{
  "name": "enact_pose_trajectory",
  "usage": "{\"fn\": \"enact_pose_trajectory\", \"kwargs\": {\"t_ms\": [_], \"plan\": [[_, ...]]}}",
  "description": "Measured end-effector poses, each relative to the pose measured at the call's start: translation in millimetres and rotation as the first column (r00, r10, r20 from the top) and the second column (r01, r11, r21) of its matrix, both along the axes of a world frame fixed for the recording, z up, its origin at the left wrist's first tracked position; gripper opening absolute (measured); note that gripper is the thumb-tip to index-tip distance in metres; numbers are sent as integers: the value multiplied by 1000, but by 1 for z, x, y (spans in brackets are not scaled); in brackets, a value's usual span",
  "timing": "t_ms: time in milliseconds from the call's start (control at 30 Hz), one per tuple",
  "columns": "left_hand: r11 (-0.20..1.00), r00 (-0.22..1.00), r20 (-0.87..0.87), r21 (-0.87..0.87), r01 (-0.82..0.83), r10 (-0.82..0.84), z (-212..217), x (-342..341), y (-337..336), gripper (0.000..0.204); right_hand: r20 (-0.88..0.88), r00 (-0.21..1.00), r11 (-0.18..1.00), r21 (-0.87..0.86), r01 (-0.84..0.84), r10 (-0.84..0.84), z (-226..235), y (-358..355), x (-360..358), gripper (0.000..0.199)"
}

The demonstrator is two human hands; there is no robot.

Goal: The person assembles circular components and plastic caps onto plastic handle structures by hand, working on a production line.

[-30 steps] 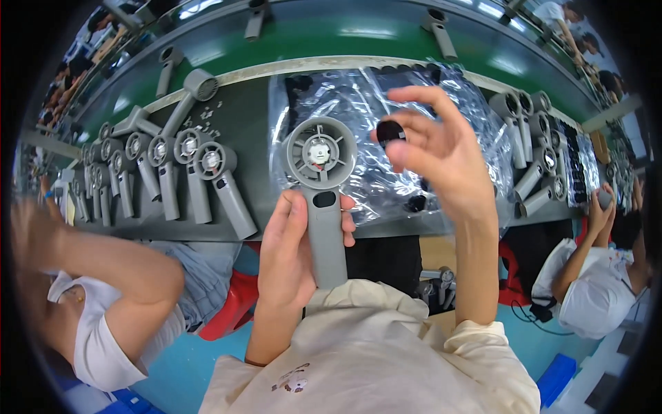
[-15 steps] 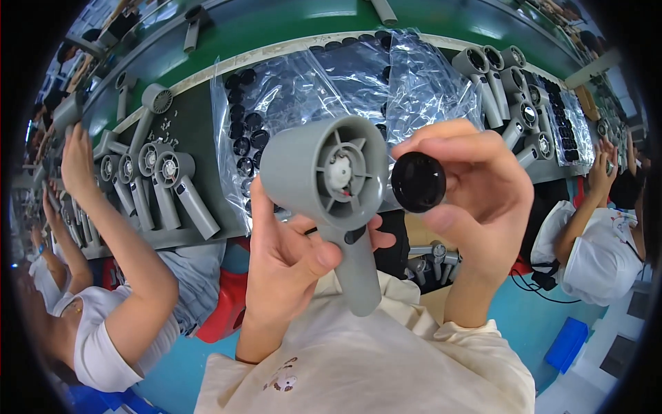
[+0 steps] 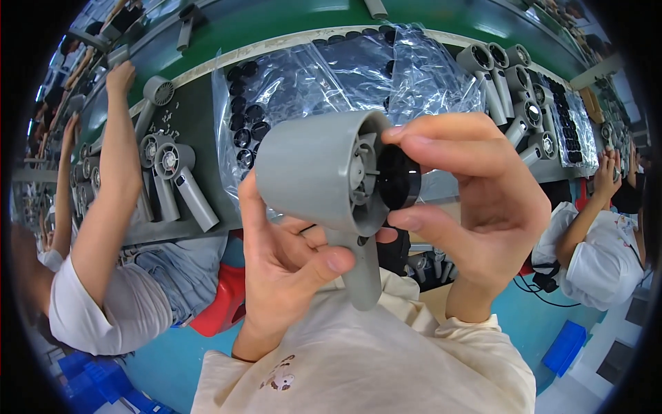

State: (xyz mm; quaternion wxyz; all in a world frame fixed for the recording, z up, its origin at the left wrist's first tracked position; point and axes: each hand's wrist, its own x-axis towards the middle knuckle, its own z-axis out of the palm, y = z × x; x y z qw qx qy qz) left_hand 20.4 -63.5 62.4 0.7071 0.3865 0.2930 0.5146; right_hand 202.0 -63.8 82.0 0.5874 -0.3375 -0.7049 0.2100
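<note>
My left hand [image 3: 286, 276] is wrapped around a grey handheld fan [image 3: 307, 172], its fingers behind the head and the thumb by the neck. The fan's open end faces right, with ribs and a white hub showing inside; the handle points down. Between the thumb and fingers of my right hand [image 3: 476, 183] is a glossy black round cap [image 3: 400, 178], held at its rim. The cap sits tilted at the mouth of the fan head, overlapping the opening; whether it touches the inner hub I cannot tell.
Clear plastic bags [image 3: 296, 83] with rows of black caps [image 3: 241, 139] cover the table ahead. Several grey fans lie at the left [image 3: 176, 162] and right [image 3: 520, 76]. Co-workers sit on both sides, one co-worker's arm [image 3: 117, 186] reaching forward. A green conveyor belt [image 3: 276, 21] runs behind.
My right hand has brought the black cap left to the fan's mouth. The fan head has turned more side-on. At the left, a co-worker's arm has moved right.
</note>
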Motion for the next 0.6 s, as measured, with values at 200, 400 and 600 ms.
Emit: {"fn": "enact_pose_trajectory", "kwargs": {"t_ms": [200, 400, 600], "plan": [[1000, 1000, -1, 25, 2, -2, -1, -4, 1, 93, 25, 1000, 1000, 25, -11, 10, 0, 2, -1, 49], [1000, 1000, -13, -1, 27, -27, 1, -9, -1, 93, 36, 996, 997, -13, 81, -80, 9, 0, -13, 48], [978, 982, 156, 195, 70, -102, -7, -13, 2, 79, 198, 973, 992, 56, 112, -121, 19, 2, -17, 42]]}}
